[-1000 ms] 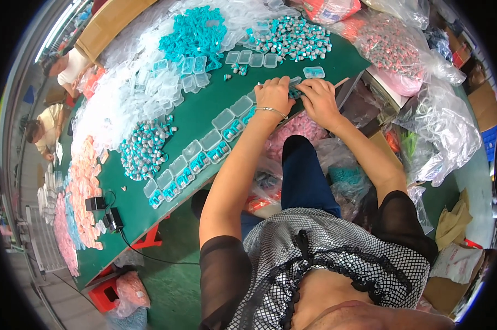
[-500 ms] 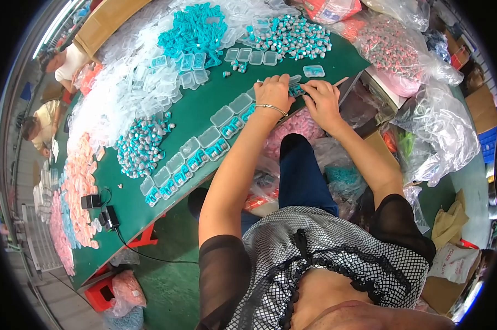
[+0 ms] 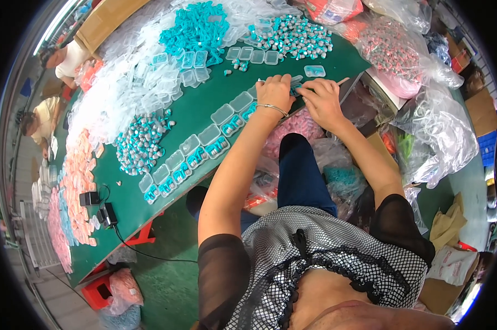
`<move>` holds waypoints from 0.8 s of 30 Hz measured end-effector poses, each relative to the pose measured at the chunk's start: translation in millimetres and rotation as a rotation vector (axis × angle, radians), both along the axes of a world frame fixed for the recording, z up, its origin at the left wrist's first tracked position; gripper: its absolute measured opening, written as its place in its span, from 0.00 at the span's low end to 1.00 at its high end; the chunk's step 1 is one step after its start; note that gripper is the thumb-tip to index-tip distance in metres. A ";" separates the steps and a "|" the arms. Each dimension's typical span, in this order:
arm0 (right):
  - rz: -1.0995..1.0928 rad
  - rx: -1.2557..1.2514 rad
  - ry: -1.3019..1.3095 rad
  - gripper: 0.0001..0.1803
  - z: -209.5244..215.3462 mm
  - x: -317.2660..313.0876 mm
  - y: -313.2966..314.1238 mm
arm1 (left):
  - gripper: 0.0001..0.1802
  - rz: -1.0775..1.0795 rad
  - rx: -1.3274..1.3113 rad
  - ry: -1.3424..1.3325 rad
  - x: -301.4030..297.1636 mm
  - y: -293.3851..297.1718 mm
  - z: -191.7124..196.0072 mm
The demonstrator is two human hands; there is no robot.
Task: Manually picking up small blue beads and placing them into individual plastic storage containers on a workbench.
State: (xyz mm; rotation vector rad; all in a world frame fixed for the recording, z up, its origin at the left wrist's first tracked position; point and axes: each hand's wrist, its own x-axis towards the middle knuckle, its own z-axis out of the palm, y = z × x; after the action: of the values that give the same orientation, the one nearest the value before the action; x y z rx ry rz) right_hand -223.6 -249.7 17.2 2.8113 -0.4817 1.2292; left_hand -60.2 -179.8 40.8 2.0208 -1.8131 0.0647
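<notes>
A slanting row of small clear plastic boxes (image 3: 209, 135) lies along the near edge of the green table, lids open, with teal and grey pieces inside. My left hand (image 3: 276, 94), a bracelet at its wrist, bends over the far right end of this row. Its fingers curl down and hide what they grip. Close beside it, my right hand (image 3: 321, 100) has thumb and fingers drawn together at a partly visible box with teal pieces. What lies between those fingertips is hidden. Just beyond, a closed clear box (image 3: 314, 71) with teal contents rests on the table.
Heaps of teal pieces (image 3: 196, 30), grey-and-teal pieces (image 3: 144, 143) and clear boxes (image 3: 124, 82) cover the table (image 3: 204, 99). Peach cases (image 3: 79, 181) and black adapters (image 3: 106, 214) sit at the left. Plastic bags (image 3: 388, 47) crowd the right. Two people work at far left.
My right hand has shifted slightly left, and its fingers have drawn closer together beside my left hand. The left hand stays nearly in place.
</notes>
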 end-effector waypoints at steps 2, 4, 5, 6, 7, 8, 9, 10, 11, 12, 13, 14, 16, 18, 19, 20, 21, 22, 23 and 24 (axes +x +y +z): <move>-0.020 0.008 -0.002 0.14 -2.9 3.1 -0.9 | 0.31 -0.006 -0.022 -0.001 0.6 0.2 -0.7; -0.039 0.016 -0.003 0.13 -5.5 5.6 -2.7 | 0.31 -0.006 -0.009 -0.001 -0.4 -0.1 -0.3; -0.035 0.022 -0.004 0.13 -6.4 6.7 -4.1 | 0.32 -0.008 0.002 -0.001 -0.9 -0.4 -0.2; -0.031 0.029 -0.004 0.14 -6.8 7.8 -4.6 | 0.32 -0.007 0.004 -0.001 -0.1 -0.5 -1.5; -0.032 0.030 -0.004 0.14 -6.8 9.2 -4.1 | 0.32 -0.004 -0.014 -0.007 1.1 -0.5 -2.7; -0.042 0.027 0.005 0.14 -6.6 11.1 -3.3 | 0.32 -0.001 -0.033 -0.014 1.7 -0.6 -4.0; -0.053 0.024 0.014 0.13 -6.5 12.6 -3.1 | 0.32 -0.002 -0.032 -0.014 1.6 -0.8 -4.1; -0.054 0.024 0.014 0.13 -6.1 13.4 -3.3 | 0.32 -0.006 -0.029 -0.006 1.4 -0.9 -4.2; -0.064 0.022 0.014 0.14 -5.5 14.0 -3.6 | 0.31 -0.009 -0.027 0.001 1.5 -0.9 -4.2; -0.075 0.020 0.014 0.14 -5.2 14.1 -3.7 | 0.31 -0.010 -0.026 0.002 1.2 -1.0 -4.1; -0.075 0.021 0.016 0.14 -5.4 14.0 -3.8 | 0.31 -0.009 -0.030 -0.004 1.2 -1.2 -3.8; -0.080 0.046 0.016 0.14 -5.6 14.1 -3.7 | 0.31 -0.007 -0.034 -0.009 1.1 -1.1 -3.6; -0.083 0.071 0.017 0.14 -4.6 15.1 -2.2 | 0.30 -0.003 -0.026 -0.008 1.3 -0.8 -2.8; -0.136 0.032 0.064 0.14 -2.6 15.5 3.0 | 0.30 0.003 -0.018 -0.006 1.4 -0.8 -3.0; -0.135 0.031 0.064 0.14 -2.6 15.8 5.2 | 0.29 0.001 -0.025 -0.004 1.4 -0.9 -3.6; -0.159 -0.011 0.064 0.14 -2.7 16.2 7.2 | 0.29 -0.001 -0.032 -0.002 1.5 -1.2 -4.2; -0.184 -0.053 0.065 0.15 -2.9 16.4 8.6 | 0.29 0.000 -0.033 -0.002 1.4 -1.1 -4.2; -0.183 -0.053 0.065 0.15 -3.6 16.6 8.9 | 0.29 0.001 -0.028 -0.007 1.3 -1.1 -4.2; -0.191 -0.065 0.068 0.15 -4.9 16.8 9.0 | 0.29 0.003 -0.024 -0.013 1.4 -1.2 -4.3; -0.201 -0.077 0.071 0.15 -6.3 16.4 9.2 | 0.29 0.003 -0.024 -0.011 1.4 -1.2 -4.4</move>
State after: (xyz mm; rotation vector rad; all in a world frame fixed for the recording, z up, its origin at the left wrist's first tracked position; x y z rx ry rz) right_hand -207.2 -240.4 10.9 2.6559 -0.6778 1.0809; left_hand -58.8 -181.1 36.4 2.0100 -1.8078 0.0985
